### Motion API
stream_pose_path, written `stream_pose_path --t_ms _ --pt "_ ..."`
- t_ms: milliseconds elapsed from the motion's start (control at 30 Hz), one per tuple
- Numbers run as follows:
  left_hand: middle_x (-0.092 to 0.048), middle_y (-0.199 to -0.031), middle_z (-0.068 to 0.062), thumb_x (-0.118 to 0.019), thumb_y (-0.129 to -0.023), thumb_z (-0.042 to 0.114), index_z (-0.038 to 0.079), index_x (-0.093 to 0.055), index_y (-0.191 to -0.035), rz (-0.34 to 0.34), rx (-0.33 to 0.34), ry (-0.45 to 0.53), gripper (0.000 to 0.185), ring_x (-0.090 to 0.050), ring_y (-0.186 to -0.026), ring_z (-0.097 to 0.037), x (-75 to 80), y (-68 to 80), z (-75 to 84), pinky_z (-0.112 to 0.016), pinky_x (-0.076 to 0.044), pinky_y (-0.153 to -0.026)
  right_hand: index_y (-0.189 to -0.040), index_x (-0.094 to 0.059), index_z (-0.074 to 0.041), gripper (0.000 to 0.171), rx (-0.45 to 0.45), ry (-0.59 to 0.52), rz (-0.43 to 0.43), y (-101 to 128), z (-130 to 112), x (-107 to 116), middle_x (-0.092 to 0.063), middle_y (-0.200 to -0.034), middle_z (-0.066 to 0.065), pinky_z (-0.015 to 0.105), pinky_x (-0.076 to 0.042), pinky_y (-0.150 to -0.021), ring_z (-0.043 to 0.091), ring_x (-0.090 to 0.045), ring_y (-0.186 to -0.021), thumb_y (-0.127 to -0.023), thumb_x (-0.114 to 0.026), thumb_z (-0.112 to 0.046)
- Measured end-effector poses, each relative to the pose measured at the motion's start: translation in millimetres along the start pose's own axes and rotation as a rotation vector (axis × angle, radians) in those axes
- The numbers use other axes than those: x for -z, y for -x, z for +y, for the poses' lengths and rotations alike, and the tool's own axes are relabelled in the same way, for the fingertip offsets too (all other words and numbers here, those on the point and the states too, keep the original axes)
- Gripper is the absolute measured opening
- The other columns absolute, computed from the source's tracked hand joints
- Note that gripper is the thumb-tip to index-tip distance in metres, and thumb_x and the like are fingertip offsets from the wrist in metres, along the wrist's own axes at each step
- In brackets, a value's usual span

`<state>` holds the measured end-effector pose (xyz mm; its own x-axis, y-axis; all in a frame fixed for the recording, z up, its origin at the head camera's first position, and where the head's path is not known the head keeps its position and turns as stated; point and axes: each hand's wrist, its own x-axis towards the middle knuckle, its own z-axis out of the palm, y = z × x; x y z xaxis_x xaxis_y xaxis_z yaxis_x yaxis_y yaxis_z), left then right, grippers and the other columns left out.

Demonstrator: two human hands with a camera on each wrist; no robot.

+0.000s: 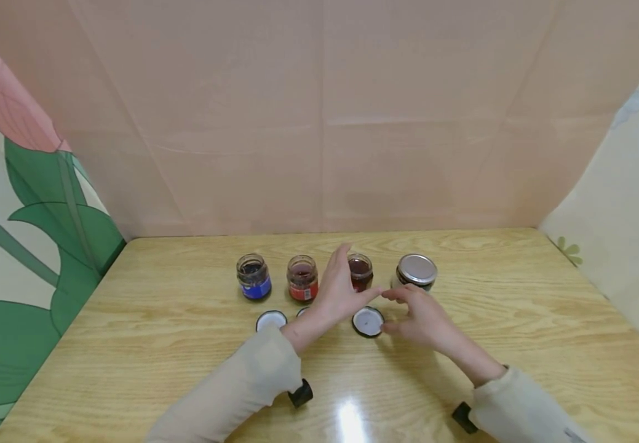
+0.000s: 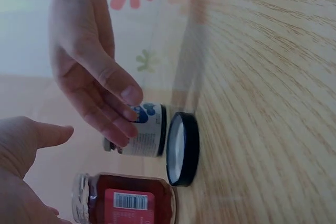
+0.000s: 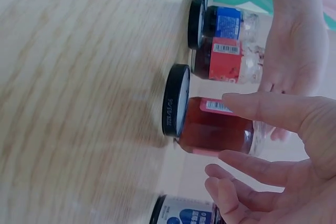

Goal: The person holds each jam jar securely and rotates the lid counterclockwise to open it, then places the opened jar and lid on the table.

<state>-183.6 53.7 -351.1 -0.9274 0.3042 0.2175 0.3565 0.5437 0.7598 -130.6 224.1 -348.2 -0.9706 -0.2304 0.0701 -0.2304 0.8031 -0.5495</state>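
Four small jars stand in a row on the wooden table. The blue-label jar, the red-label jar and a dark red jar have no lids. The fourth jar wears a silver lid. A black-rimmed lid lies in front of the dark red jar. My left hand hovers beside that jar with its fingers straight. My right hand hangs relaxed between the lid and the lidded jar and holds nothing. The wrist views show the dark red jar, its lid and both empty hands.
Two more lids lie before the left jars: one in full view, one half hidden by my left wrist. Pink panels wall the table at the back, patterned cloth hangs at the sides. Black wrist cameras sit low over the near table.
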Motion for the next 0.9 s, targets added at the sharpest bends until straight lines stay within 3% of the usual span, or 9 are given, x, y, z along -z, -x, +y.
stream_pose_path --t_ms 233,533,733,900 --pt "-0.027 -0.154 -0.018 -0.075 -0.082 0.035 0.001 -0.026 -0.147 -0.037 -0.045 -0.038 0.089 -0.021 -0.145 -0.030 -1.8 2.2 13.5 -0.043 -0.025 -0.116 -0.115 -0.064 0.003 0.048 0.016 0.015 0.030 7 6 12 -0.065 -0.110 0.021 0.053 -0.051 -0.082 0.040 -0.060 -0.101 -0.073 -0.081 -0.014" --pt "-0.029 -0.154 -0.014 -0.075 -0.082 0.029 0.003 -0.030 -0.145 0.040 -0.140 0.012 0.082 -0.023 -0.145 -0.030 -6.7 4.4 25.3 -0.047 -0.026 -0.115 -0.113 -0.065 0.002 0.043 0.006 -0.001 0.090 14 14 25 -0.065 -0.109 0.019 0.033 -0.049 -0.066 0.036 -0.060 -0.098 -0.075 -0.080 -0.013" --pt "-0.034 -0.151 -0.016 -0.075 -0.082 0.027 0.003 -0.034 -0.143 0.064 -0.179 0.028 0.077 -0.027 -0.142 -0.031 -11.5 3.0 30.8 -0.049 -0.029 -0.113 -0.113 -0.065 0.002 0.041 0.003 -0.001 0.109 19 19 33 -0.065 -0.110 0.019 0.044 -0.053 -0.074 0.037 -0.059 -0.100 -0.077 -0.078 -0.013" --pt "-0.033 -0.152 -0.012 -0.074 -0.083 0.029 0.007 -0.033 -0.144 0.042 -0.163 0.025 0.076 -0.023 -0.145 -0.026 -17.1 1.3 36.2 -0.047 -0.027 -0.115 -0.112 -0.065 0.003 0.041 -0.005 -0.010 0.141 23 23 39 -0.066 -0.107 0.019 0.050 -0.052 -0.079 0.037 -0.059 -0.099 -0.077 -0.078 -0.013"
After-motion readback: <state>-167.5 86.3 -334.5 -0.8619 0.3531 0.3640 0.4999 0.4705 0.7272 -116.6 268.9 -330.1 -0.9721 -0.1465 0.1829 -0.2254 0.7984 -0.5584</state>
